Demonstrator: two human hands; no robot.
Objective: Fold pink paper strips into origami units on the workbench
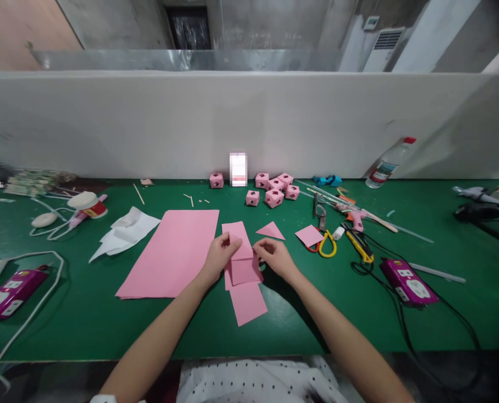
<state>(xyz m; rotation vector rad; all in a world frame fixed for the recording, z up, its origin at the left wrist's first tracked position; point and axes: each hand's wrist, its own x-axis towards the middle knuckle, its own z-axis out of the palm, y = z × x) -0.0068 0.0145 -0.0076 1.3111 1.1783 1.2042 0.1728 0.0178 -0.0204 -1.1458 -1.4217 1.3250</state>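
A small piece of pink paper [240, 252], creased across its middle, is between my two hands. My left hand [221, 258] pinches it at the upper left, thumb on top. At its right edge, the thumb and fingertips of my right hand [277, 258] are pressed together on the paper. Under and below it lie more pink pieces, among them a square sheet [249, 305] nearest me. A folded pink triangle [271, 230] rests just beyond my right hand. Large pink sheets [169, 252] lie stacked to the left of my left hand.
Several pink paper polyhedra [273, 197] stand at the back beside a lit phone [238, 169]. To the right are yellow-handled scissors [328, 246], a pink square [309, 235], a box cutter [361, 247], a glue gun [356, 217], a purple power strip [408, 282] and a bottle [387, 168].
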